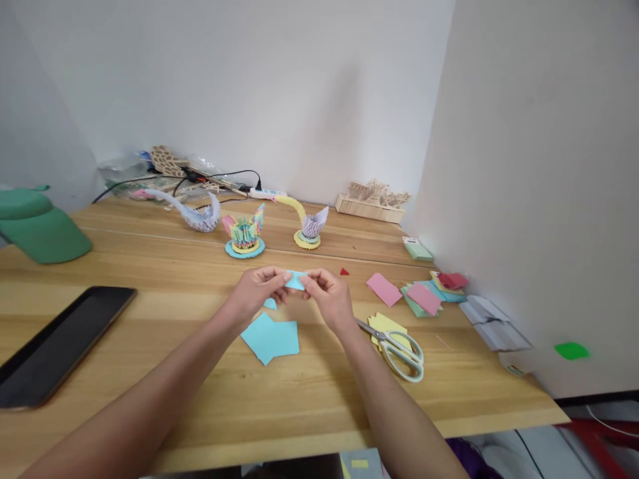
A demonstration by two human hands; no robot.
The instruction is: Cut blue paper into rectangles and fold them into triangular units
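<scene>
1. I see a person's left hand (264,286) behind and to the left of the scissors (383,336). Its thumb and fingers are pinching the left end of a small light-blue paper (295,280)
2. The right hand (327,293) is a bit nearer to the scissors, on their back left side. Its thumb presses on top of the right end of the same paper, with fingers under it, so that end is pinched too
3. The small light-blue paper is between the two hands, over the wooden table (279,412), back and left from the scissors
4. The scissors lie partly on some yellow papers (387,323), and their blades point toward the right wrist
5. Left of the scissors are light-blue sheets (272,339) that lap over each other. A little light-blue scrap (270,304) is just behind them
6. Just behind the scissors is a pink paper (384,289), and a tiny red triangle (344,271) is back and left of them
7. Back and right of the scissors I see a green and pink paper pile (423,298)
8. Far back and left of the scissors stand a paper swan with a yellow neck (312,225), a colorful paper basket (245,233) and a pale paper swan (200,218)
9. Far left of the scissors are a black-screened tablet (64,342) and a green sun visor (54,226)
</scene>
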